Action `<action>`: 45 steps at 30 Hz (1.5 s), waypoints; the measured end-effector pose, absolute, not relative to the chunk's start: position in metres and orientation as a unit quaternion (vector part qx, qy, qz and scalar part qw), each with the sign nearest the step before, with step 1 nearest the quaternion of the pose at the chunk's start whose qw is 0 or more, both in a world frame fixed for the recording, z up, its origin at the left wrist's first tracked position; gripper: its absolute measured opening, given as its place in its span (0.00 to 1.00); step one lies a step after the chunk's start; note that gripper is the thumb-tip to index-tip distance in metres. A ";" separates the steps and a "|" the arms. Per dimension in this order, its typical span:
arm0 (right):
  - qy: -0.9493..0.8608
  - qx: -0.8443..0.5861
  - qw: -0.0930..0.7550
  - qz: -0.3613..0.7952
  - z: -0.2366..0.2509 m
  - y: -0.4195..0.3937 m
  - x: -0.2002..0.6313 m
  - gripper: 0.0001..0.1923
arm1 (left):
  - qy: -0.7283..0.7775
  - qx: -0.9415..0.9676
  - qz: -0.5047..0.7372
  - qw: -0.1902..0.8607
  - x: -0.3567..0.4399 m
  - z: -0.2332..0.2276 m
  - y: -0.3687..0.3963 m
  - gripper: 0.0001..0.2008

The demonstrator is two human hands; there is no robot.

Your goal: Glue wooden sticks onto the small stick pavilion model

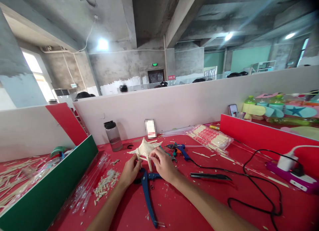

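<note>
A small pavilion model point(144, 148) made of pale wooden sticks, with a pointed roof and thin posts, stands on the red table before me. My left hand point(131, 169) pinches at its left post, fingers closed. At its right side my right hand point(163, 163) has thumb and fingertips pressed together by the roof's edge and a post; whether a loose piece is between them is hidden. Just below the model lies a pair of blue-handled cutters point(147, 194). Behind my right hand sits a blue glue gun point(183, 151), its cable running right.
Cut stick pieces point(107, 184) and clear glue sticks point(83, 184) lie left, beside a green divider point(54, 184). A water bottle point(113, 136) stands behind. On the right are a utility knife point(210, 176), packaged chopsticks point(211, 138), a black cable point(251, 212) and a purple power strip point(294, 178).
</note>
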State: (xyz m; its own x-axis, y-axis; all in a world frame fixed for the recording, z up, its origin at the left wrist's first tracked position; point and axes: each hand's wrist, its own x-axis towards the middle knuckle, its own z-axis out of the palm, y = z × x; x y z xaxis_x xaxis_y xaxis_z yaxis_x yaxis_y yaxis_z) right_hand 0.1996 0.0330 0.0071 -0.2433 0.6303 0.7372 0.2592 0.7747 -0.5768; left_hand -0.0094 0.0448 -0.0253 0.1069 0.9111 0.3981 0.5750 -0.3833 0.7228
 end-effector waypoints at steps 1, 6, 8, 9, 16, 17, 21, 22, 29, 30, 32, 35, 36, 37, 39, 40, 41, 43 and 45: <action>-0.771 -0.290 0.541 0.169 0.007 0.033 0.200 0.07 | 0.518 0.716 0.422 0.200 -0.009 -0.025 0.045 0.16; -0.773 -0.295 0.537 0.166 0.006 0.033 0.200 0.06 | 0.516 0.718 0.425 0.196 -0.009 -0.025 0.044 0.16; -0.774 -0.294 0.535 0.166 0.006 0.032 0.199 0.06 | 0.518 0.716 0.425 0.195 -0.009 -0.024 0.044 0.16; -0.775 -0.294 0.535 0.166 0.006 0.032 0.199 0.05 | 0.518 0.716 0.425 0.195 -0.008 -0.023 0.043 0.16; -0.773 -0.302 0.534 0.161 0.009 0.030 0.200 0.03 | 0.514 0.714 0.431 0.197 -0.008 -0.023 0.043 0.16; -0.772 -0.303 0.534 0.162 0.009 0.029 0.201 0.03 | 0.514 0.713 0.434 0.200 -0.008 -0.023 0.043 0.16; -0.774 -0.297 0.539 0.148 0.011 0.027 0.204 0.04 | 0.510 0.707 0.442 0.211 -0.008 -0.024 0.044 0.16; -0.778 -0.293 0.538 0.140 0.011 0.026 0.205 0.05 | 0.509 0.708 0.442 0.211 -0.008 -0.025 0.043 0.16; -0.799 -0.279 0.518 0.123 0.014 0.022 0.209 0.10 | 0.510 0.709 0.441 0.208 -0.007 -0.022 0.041 0.16; -0.800 -0.278 0.516 0.123 0.014 0.022 0.209 0.10 | 0.511 0.709 0.441 0.207 -0.007 -0.022 0.041 0.16; -0.801 -0.277 0.516 0.122 0.014 0.022 0.209 0.10 | 0.512 0.708 0.440 0.206 -0.007 -0.023 0.041 0.16; -0.801 -0.275 0.518 0.122 0.014 0.022 0.209 0.11 | 0.508 0.709 0.442 0.208 -0.007 -0.024 0.043 0.16; -0.801 -0.274 0.519 0.123 0.014 0.022 0.210 0.11 | 0.508 0.710 0.442 0.208 -0.007 -0.025 0.043 0.16; -0.800 -0.272 0.520 0.124 0.014 0.022 0.210 0.10 | 0.508 0.710 0.441 0.208 -0.007 -0.025 0.043 0.16; -0.795 -0.274 0.526 0.127 0.015 0.023 0.211 0.09 | 0.511 0.708 0.441 0.206 -0.007 -0.025 0.043 0.16; -0.791 -0.276 0.531 0.130 0.016 0.023 0.211 0.09 | 0.512 0.707 0.442 0.206 -0.006 -0.024 0.042 0.16; -0.785 -0.279 0.537 0.136 0.016 0.024 0.212 0.08 | 0.513 0.707 0.442 0.206 -0.006 -0.024 0.042 0.16; -0.767 -0.289 0.552 0.155 0.018 0.026 0.213 0.06 | 0.513 0.707 0.442 0.205 -0.006 -0.023 0.041 0.16; -0.747 -0.306 0.564 0.175 0.018 0.029 0.215 0.02 | 0.512 0.708 0.441 0.206 -0.006 -0.023 0.041 0.17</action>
State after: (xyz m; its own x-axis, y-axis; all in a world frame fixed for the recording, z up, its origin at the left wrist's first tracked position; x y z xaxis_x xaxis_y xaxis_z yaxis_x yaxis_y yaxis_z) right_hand 0.2155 0.0289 0.0185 -0.1762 0.6546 0.7351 0.2605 0.7512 -0.6065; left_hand -0.0061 0.0412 -0.0228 0.0871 0.9063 0.4136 0.5427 -0.3914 0.7432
